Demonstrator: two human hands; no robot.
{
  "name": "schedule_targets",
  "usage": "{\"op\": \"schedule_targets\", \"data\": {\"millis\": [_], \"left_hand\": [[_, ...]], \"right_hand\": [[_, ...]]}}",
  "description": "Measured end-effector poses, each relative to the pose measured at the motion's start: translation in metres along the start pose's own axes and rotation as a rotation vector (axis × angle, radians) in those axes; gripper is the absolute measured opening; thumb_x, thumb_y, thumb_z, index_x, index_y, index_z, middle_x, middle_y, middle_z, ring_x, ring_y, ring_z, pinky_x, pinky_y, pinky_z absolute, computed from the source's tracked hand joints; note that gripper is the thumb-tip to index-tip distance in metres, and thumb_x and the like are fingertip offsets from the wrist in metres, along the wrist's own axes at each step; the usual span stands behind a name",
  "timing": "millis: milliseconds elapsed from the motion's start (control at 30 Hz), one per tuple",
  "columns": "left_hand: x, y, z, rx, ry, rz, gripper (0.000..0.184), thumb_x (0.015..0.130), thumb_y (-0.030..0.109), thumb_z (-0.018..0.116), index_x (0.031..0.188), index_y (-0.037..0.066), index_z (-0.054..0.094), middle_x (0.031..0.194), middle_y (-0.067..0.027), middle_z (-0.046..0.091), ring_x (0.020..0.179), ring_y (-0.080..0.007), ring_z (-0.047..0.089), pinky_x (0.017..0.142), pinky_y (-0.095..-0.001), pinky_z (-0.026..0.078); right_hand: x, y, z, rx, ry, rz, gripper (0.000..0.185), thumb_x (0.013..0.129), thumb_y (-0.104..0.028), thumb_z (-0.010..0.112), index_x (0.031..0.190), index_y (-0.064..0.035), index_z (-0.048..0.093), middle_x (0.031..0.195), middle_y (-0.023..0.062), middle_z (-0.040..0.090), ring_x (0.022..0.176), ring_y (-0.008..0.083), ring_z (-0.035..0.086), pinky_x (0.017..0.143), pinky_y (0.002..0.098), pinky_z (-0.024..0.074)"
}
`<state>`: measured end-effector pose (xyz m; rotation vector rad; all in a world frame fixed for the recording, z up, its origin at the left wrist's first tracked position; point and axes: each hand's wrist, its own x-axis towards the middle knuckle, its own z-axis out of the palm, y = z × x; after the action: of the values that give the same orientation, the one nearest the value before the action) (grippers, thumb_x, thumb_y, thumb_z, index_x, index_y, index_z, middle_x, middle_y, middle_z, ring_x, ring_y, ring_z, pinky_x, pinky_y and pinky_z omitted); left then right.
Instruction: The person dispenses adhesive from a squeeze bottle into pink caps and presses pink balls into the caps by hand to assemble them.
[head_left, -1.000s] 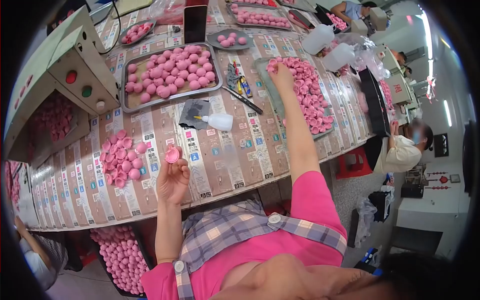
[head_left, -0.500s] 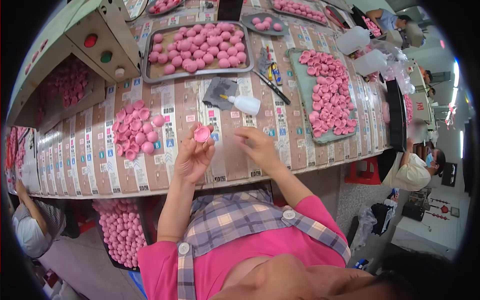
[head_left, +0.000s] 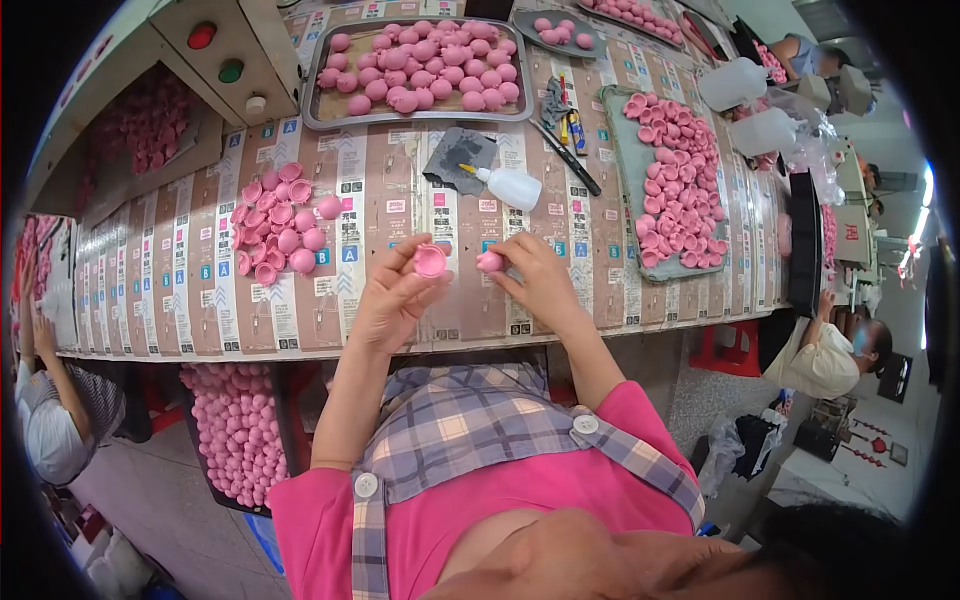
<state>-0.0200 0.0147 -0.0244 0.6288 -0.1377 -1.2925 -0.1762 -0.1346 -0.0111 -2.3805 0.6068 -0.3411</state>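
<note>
My left hand (head_left: pixel 400 290) holds a pink half shell (head_left: pixel 430 261) by its edge, its hollow side facing up. Just to the right, my right hand (head_left: pixel 538 280) pinches another pink piece (head_left: pixel 490 261) between thumb and fingers. The two pieces are apart. Beyond my hands, a white squeeze bottle (head_left: pixel 515 188) with a yellow tip lies partly on a dark grey cloth (head_left: pixel 462 158). A loose pile of pink shells (head_left: pixel 272 222) is on the table to the left of my left hand. A green tray (head_left: pixel 632 190) of pink half shells stands at the right.
A metal tray (head_left: pixel 330 122) of pink balls and a small grey plate (head_left: pixel 590 48) stand at the back. A machine (head_left: pixel 225 60) with red and green buttons is at the left. Pens (head_left: pixel 568 158) lie behind my right hand. Co-workers (head_left: pixel 830 350) are at both sides.
My right hand has come from the green tray to beside my left hand, with a pink piece now visible in it. My left hand keeps its shell. The view has shifted.
</note>
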Motion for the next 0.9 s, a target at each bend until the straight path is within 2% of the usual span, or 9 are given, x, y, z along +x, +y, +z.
{"op": "schedule_targets", "data": {"millis": [200, 267, 333, 633, 833, 900], "left_hand": [[0.002, -0.006, 0.017, 0.280, -0.024, 0.141, 0.040, 0.073, 0.010, 0.063, 0.108, 0.001, 0.047, 0.106, -0.0120, 0.053, 0.094, -0.0217, 0.055, 0.081, -0.0345, 0.047], [0.001, -0.008, 0.017, 0.336, -0.026, 0.178, 0.037, 0.072, 0.006, 0.062, 0.107, 0.002, 0.049, 0.106, -0.0097, 0.053, 0.097, -0.0182, 0.052, 0.083, -0.0314, 0.044], [0.000, -0.008, 0.017, 0.363, -0.060, 0.235, 0.034, 0.073, -0.002, 0.059, 0.105, 0.003, 0.050, 0.105, -0.0070, 0.052, 0.098, -0.0149, 0.051, 0.085, -0.0283, 0.041], [-0.002, -0.003, 0.028, 0.589, -0.009, 0.353, 0.032, 0.071, -0.001, 0.062, 0.102, 0.004, 0.054, 0.102, -0.0064, 0.052, 0.094, -0.0153, 0.052, 0.083, -0.0277, 0.041], [-0.003, 0.006, 0.036, 0.954, 0.051, 0.535, 0.034, 0.064, 0.003, 0.068, 0.096, 0.004, 0.057, 0.093, -0.0085, 0.057, 0.089, -0.0200, 0.054, 0.078, -0.0291, 0.043], [-0.005, 0.014, 0.040, 1.118, 0.019, 0.621, 0.033, 0.065, 0.005, 0.069, 0.096, 0.002, 0.057, 0.094, -0.0089, 0.057, 0.089, -0.0193, 0.055, 0.077, -0.0288, 0.043]], "right_hand": [[0.011, -0.040, -0.023, 0.455, 0.156, 0.007, 0.031, 0.065, -0.011, 0.069, 0.094, -0.0047, 0.060, 0.086, 0.0056, 0.055, 0.076, 0.0156, 0.053, 0.066, 0.0263, 0.0424], [0.013, -0.051, -0.021, 0.546, 0.154, -0.038, 0.031, 0.065, -0.011, 0.070, 0.093, -0.0046, 0.061, 0.086, 0.0045, 0.055, 0.075, 0.0131, 0.052, 0.066, 0.0243, 0.0421], [0.015, -0.056, -0.018, 0.552, 0.133, -0.053, 0.031, 0.065, -0.010, 0.070, 0.094, -0.0050, 0.061, 0.085, 0.0042, 0.056, 0.075, 0.0128, 0.052, 0.065, 0.0238, 0.0423], [0.017, -0.054, -0.010, 0.593, 0.117, -0.041, 0.032, 0.065, -0.009, 0.069, 0.096, -0.0055, 0.062, 0.083, 0.0044, 0.057, 0.073, 0.0126, 0.052, 0.064, 0.0240, 0.0424], [0.017, -0.053, -0.011, 0.605, 0.086, -0.046, 0.033, 0.068, -0.008, 0.067, 0.099, -0.0058, 0.061, 0.085, 0.0067, 0.060, 0.074, 0.0139, 0.053, 0.065, 0.0242, 0.0431], [0.017, -0.052, -0.010, 0.653, 0.070, -0.038, 0.033, 0.069, -0.007, 0.066, 0.101, -0.0058, 0.061, 0.086, 0.0074, 0.060, 0.075, 0.0142, 0.054, 0.065, 0.0245, 0.0435]]}}
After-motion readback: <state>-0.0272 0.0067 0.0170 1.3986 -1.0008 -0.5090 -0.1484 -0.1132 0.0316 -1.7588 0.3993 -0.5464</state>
